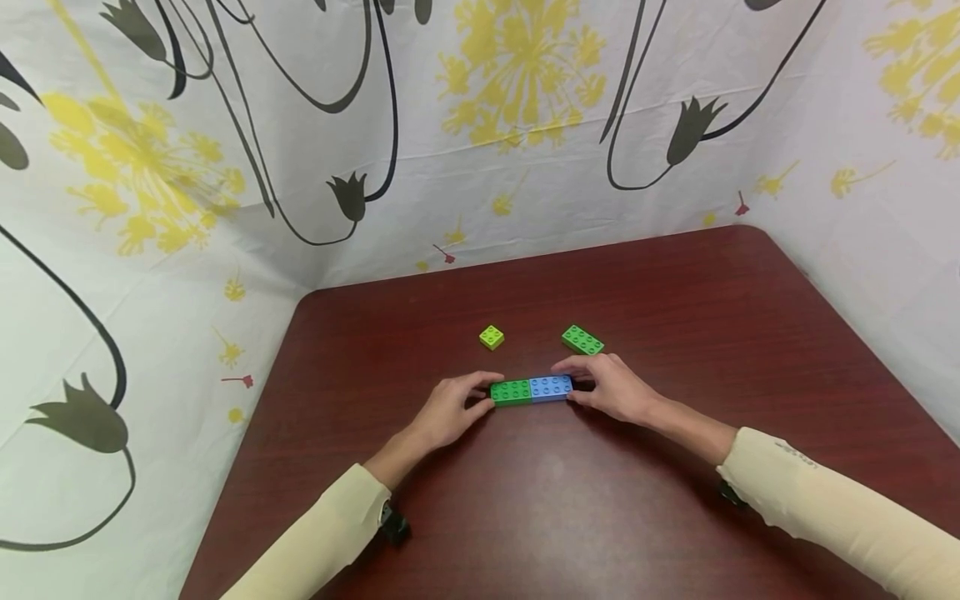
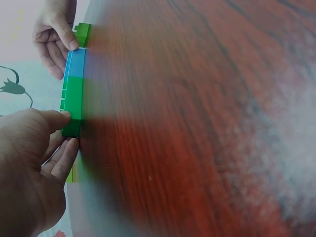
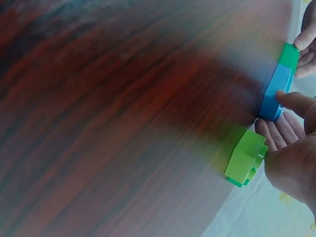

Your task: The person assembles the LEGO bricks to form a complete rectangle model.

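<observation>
A green building brick (image 1: 511, 392) and a blue building brick (image 1: 551, 387) lie end to end in a row on the table, their short ends meeting. My left hand (image 1: 450, 408) pinches the outer end of the green one, thumb on the near side and fingers at the far side and end. At the opposite end, my right hand (image 1: 618, 390) holds the blue brick between thumb and fingers. The left wrist view shows the green brick's long side (image 2: 74, 101) between the hands. From the right wrist, the blue brick (image 3: 275, 91) appears under the right thumb.
Beyond the row sits a small lime brick (image 1: 491, 337). A longer green brick (image 1: 582, 340) lies at an angle just behind my right hand. The dark red wooden table (image 1: 375, 333) ends at a patterned cloth (image 1: 420, 150) at the back and sides.
</observation>
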Tool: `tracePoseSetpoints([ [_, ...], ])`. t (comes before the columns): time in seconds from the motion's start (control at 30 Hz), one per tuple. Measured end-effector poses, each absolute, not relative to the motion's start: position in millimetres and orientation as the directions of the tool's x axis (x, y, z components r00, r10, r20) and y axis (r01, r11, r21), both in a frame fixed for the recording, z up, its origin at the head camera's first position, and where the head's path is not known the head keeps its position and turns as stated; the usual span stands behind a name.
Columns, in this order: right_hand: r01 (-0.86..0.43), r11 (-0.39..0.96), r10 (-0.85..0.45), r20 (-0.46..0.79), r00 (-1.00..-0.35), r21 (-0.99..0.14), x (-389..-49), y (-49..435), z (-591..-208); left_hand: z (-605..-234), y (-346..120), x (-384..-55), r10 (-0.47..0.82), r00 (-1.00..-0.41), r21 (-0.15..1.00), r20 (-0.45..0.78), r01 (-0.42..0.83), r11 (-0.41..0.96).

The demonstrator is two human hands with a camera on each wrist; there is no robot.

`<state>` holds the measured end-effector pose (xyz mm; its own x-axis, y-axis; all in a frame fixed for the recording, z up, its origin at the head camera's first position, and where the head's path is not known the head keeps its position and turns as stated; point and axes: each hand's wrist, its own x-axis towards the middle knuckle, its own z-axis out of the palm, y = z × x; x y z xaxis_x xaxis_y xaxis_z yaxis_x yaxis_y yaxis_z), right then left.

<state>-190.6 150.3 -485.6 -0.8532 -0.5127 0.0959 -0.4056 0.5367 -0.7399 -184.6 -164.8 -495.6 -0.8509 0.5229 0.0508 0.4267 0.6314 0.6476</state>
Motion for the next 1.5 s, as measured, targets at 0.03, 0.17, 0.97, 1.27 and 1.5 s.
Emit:
tracePoseSetpoints([
  [0.03, -0.406, 0.537, -0.513, 0.096, -0.853, -0.739, -191, 150, -485, -496, -165, -185, 0.523, -0.851, 0.647, 0.050, 0.426, 0.632],
  [0.17, -0.403, 0.535, -0.517, 0.090, -0.851, -0.743, -190, 150, -485, -496, -165, -185, 0.524, -0.850, 0.648, 0.052, 0.428, 0.630],
  [0.97, -0.388, 0.517, -0.451, 0.142, -0.881, -0.763, -187, 162, -477, -488, -169, -186, 0.499, -0.863, 0.640, 0.079, 0.428, 0.638],
  [1.27, -0.384, 0.504, -0.430, 0.162, -0.888, -0.774, -189, 170, -475, -484, -174, -191, 0.484, -0.868, 0.638, 0.110, 0.435, 0.635],
  [1.5, -0.410, 0.453, -0.405, 0.228, -0.886, -0.791, -193, 175, -474, -482, -174, -196, 0.459, -0.882, 0.641, 0.105, 0.413, 0.647],
])
